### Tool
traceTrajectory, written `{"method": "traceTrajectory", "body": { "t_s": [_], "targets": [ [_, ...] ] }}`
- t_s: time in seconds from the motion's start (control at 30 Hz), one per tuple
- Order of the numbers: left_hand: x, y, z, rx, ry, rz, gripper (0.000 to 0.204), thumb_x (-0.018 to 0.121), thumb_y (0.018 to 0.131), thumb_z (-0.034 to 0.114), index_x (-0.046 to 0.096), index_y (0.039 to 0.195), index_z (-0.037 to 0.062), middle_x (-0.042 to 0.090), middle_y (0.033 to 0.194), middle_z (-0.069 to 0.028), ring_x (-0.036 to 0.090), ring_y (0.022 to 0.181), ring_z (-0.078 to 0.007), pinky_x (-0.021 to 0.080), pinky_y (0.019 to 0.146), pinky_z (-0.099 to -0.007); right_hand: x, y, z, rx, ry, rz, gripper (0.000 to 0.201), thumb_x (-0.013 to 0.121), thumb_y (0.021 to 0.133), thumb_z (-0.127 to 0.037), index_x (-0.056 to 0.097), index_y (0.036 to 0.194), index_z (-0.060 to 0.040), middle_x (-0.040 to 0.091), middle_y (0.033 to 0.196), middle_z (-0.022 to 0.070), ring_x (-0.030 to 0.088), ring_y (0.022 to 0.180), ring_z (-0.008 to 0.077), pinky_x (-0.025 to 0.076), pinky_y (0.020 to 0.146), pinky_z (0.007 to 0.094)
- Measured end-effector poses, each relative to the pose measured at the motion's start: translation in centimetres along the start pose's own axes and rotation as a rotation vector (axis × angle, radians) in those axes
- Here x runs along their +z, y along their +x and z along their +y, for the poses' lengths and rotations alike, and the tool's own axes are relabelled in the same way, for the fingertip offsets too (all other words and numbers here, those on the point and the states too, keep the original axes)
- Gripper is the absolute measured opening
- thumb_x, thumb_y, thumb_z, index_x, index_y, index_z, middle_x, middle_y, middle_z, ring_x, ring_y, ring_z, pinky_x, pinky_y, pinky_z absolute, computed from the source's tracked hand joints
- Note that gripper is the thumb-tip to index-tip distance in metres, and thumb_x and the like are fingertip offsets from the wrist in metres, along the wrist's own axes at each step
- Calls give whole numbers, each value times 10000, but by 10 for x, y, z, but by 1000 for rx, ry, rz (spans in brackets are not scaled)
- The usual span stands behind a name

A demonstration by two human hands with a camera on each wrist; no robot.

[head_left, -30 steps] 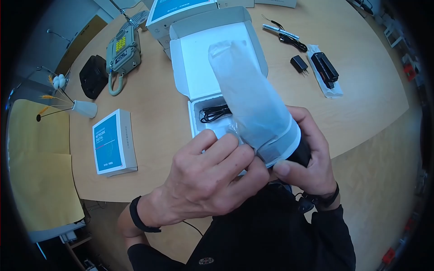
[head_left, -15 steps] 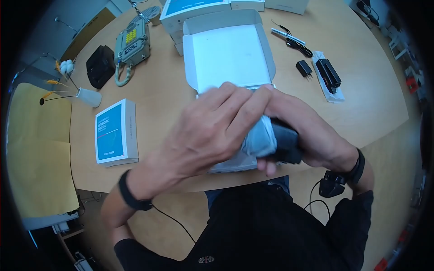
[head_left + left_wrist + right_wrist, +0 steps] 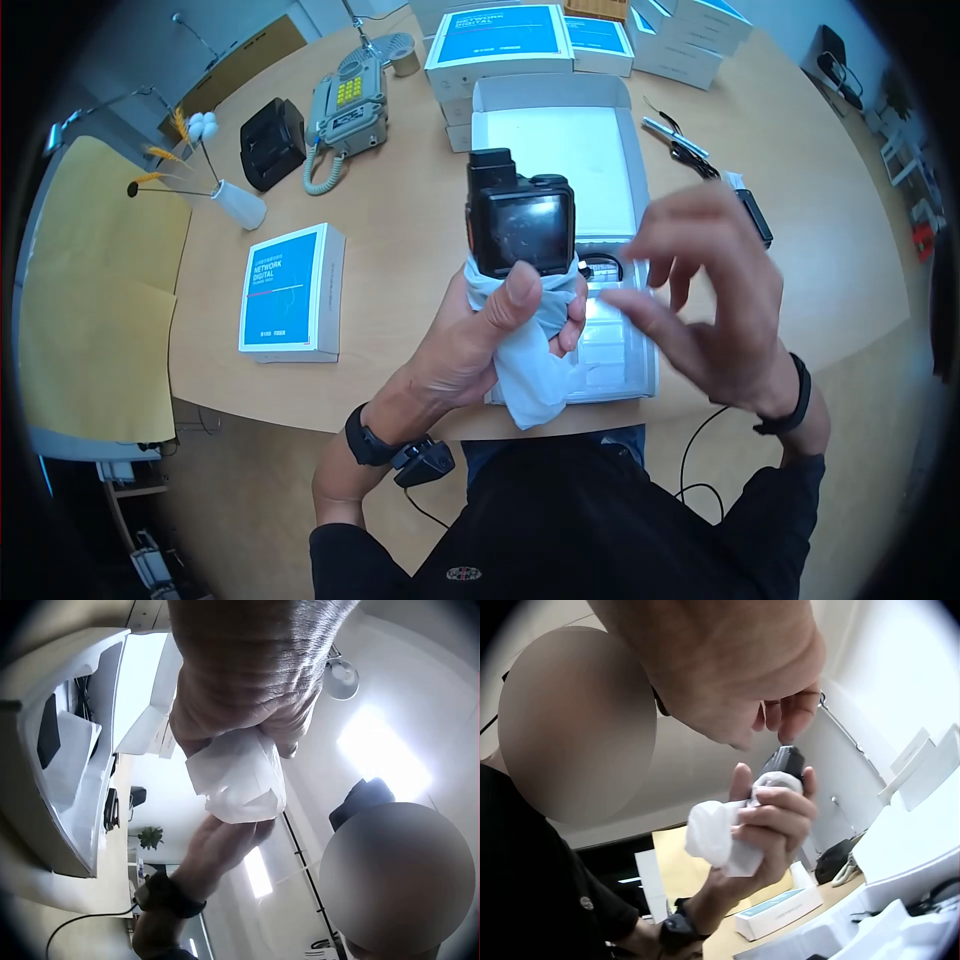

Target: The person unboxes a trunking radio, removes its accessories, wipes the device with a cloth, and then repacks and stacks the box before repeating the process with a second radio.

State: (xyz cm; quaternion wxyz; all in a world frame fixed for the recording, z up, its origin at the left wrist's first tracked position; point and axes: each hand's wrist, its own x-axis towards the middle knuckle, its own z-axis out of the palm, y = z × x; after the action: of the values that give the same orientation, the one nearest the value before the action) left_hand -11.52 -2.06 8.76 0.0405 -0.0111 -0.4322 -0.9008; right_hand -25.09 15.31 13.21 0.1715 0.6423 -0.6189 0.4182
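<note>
In the head view a black device with a screen [image 3: 528, 232] stands upright in my left hand [image 3: 455, 345], its lower part wrapped in a white sleeve [image 3: 535, 375]. My left thumb lies at the screen's lower edge and the fingers curl round the sleeve. My right hand [image 3: 715, 290] is raised to the right of the device, fingers bent and apart, holding nothing. Behind and below them is the open white box [image 3: 640, 210], with a tray [image 3: 615, 355] and a black cable [image 3: 603, 262]. The white sleeve [image 3: 238, 776] also shows in the left wrist view.
A blue and white box [image 3: 285, 290] lies at the left, near a vase [image 3: 240, 205], a telephone [image 3: 350, 105] and a black case [image 3: 272, 145]. Stacked boxes [image 3: 500, 40] stand behind the open box. A pen-like item [image 3: 675, 137] and another black device [image 3: 755, 215] lie at the right.
The hands have moved apart. The device has come out of the sleeve's top, screen showing, and is now held in my left hand, while my right hand has let go and moved right.
</note>
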Motion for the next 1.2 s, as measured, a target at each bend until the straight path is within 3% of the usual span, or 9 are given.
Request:
{"method": "traceTrajectory", "body": {
  "t_s": [0.17, 0.5, 0.6, 0.67, 0.83, 0.93, 1.0, 1.13, 1.2],
  "targets": [
    [-3, -5, -12, -57, 156, 49, 1062, 878, 649, 629, 389, 1393, 50, 637, 1079, -90, 676, 903, -171, 565, 828, -329, 11, 5, -10, -71, -65, -174, 307, 858, 774, -77, 613, 955, -44, 604, 941, 93, 630, 715, 199, 493, 538, 302],
    [-3, 1, 2, -115, 440, 11, 882, 950, 739, 347, 428, 1375, 28, 624, 1146, -88, 631, 1096, -169, 521, 953, -329, 3, 9, -27, 226, 210, -234, 349, 799, 810, 14, 548, 1051, -7, 603, 895, 110, 633, 697, 229, 504, 579, 319],
    [-1, 4, -1, -58, 500, 1, 788, 936, 742, 265, 469, 1334, 34, 631, 1130, -76, 608, 1120, -162, 501, 972, -338, -6, 20, -31, 508, 340, -401, 302, 802, 804, 6, 572, 998, -17, 605, 859, 103, 635, 691, 229, 508, 584, 326],
    [7, 6, -1, -66, 687, 159, 688, 881, 762, 175, 481, 1301, 25, 636, 1130, -92, 616, 1081, -167, 505, 951, -356, 12, 10, -25, 176, -45, -288, 264, 813, 789, -13, 597, 940, -33, 598, 828, 101, 627, 671, 230, 484, 561, 336],
    [3, 12, -15, 99, 828, 264, 594, 810, 804, 133, 481, 1282, 8, 641, 1124, -126, 624, 1063, -177, 508, 923, -364, 26, 6, -28, 182, -205, -337, 178, 722, 864, -109, 562, 915, -51, 553, 824, 79, 624, 717, 251, 463, 551, 388],
    [5, 12, -8, 139, 855, 255, 553, 785, 836, 119, 480, 1283, 5, 643, 1122, -127, 633, 1053, -183, 517, 906, -365, 38, 4, -19, 156, -114, -152, 184, 741, 830, -41, 583, 924, -41, 576, 823, 84, 630, 700, 254, 474, 542, 378],
    [10, 13, 0, 187, 851, 219, 538, 775, 847, 107, 481, 1287, 7, 645, 1120, -119, 639, 1047, -185, 523, 898, -366, 46, 4, -15, 147, -26, 211, 227, 756, 785, 57, 617, 947, -23, 605, 812, 105, 643, 688, 256, 492, 542, 350],
    [12, 15, 10, -61, 487, 47, 562, 795, 848, 90, 484, 1310, 12, 650, 1120, -93, 645, 1052, -176, 531, 904, -343, 47, 0, -16, 319, 386, 379, 246, 784, 789, 80, 644, 974, -2, 629, 804, 105, 651, 681, 173, 499, 549, 293],
    [5, 16, 5, -125, 445, 80, 558, 796, 848, 89, 486, 1307, 12, 656, 1137, -98, 650, 1039, -165, 545, 877, -335, 34, 0, -22, 328, 129, 121, 283, 825, 780, 2, 647, 999, -19, 642, 874, 87, 656, 683, 171, 500, 564, 290]
  ]
}}
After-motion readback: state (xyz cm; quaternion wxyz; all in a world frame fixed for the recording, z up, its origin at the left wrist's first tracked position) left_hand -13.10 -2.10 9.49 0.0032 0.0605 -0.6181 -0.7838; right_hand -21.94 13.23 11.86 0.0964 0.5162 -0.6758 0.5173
